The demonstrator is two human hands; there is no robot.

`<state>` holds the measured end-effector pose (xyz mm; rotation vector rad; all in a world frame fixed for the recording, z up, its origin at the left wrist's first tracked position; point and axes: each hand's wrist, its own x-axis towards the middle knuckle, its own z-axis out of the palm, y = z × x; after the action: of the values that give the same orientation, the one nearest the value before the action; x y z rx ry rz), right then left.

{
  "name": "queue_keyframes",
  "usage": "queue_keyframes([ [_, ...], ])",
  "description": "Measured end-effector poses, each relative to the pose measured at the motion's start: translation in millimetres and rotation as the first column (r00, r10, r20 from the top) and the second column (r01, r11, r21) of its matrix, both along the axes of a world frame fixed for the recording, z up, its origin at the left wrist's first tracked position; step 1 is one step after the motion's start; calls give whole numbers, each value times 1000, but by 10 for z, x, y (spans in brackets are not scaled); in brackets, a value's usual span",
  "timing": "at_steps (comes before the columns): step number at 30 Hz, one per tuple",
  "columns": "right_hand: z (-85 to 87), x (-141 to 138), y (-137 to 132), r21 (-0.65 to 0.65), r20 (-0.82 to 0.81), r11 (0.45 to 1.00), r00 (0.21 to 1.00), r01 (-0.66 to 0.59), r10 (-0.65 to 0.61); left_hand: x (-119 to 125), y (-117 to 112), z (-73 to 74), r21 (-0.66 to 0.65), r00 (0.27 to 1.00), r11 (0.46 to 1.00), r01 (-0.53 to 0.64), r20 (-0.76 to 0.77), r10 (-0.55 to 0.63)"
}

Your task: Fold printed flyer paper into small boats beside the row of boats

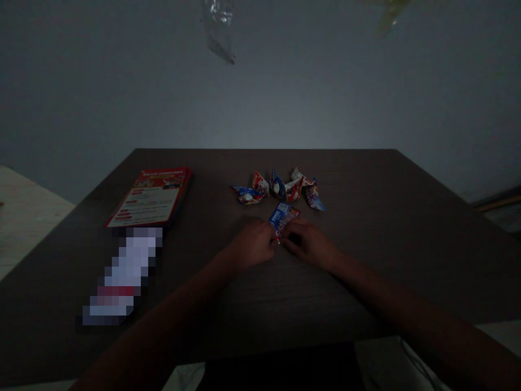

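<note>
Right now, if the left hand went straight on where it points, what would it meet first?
Likely the blue printed paper, which the left hand appears to touch; exact depth is unclear.

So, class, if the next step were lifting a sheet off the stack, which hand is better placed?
The left hand, probably: it is nearer the stack, which lies on the left. The right hand is farther off. Both hands are at the paper, though.

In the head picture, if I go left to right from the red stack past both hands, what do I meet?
Red-and-white stack of printed paper sheets → bare left hand → small blue printed paper piece → bare right hand.
</note>
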<state>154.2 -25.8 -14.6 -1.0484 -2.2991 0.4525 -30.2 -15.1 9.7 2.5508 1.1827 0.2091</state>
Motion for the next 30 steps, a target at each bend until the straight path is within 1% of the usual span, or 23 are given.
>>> queue_keyframes([
  [3,10,-18,4,-15,-8,1000,1000,11,-11,-20,27,0,-33,1000,999,-23,11,23],
  [7,0,-29,-7,-21,-23,999,999,35,-35,-75,66,3,-107,995,990,-87,31,90],
  [11,-17,-21,-10,-31,-32,998,998,57,-58,-124,114,41,-213,990,968,-131,30,140],
  [17,-11,-81,4,-55,3,990,992,129,-129,-155,173,98,-344,985,928,-141,43,166],
  [20,8,-161,24,-52,56,984,984,173,-170,-182,192,78,-369,987,923,-106,72,142],
  [24,31,-228,53,-85,124,975,973,206,-195,-224,203,29,-373,986,926,-64,121,117],
  [30,25,-188,81,-115,106,978,982,171,-159,-230,185,7,-330,989,944,-21,128,67],
])
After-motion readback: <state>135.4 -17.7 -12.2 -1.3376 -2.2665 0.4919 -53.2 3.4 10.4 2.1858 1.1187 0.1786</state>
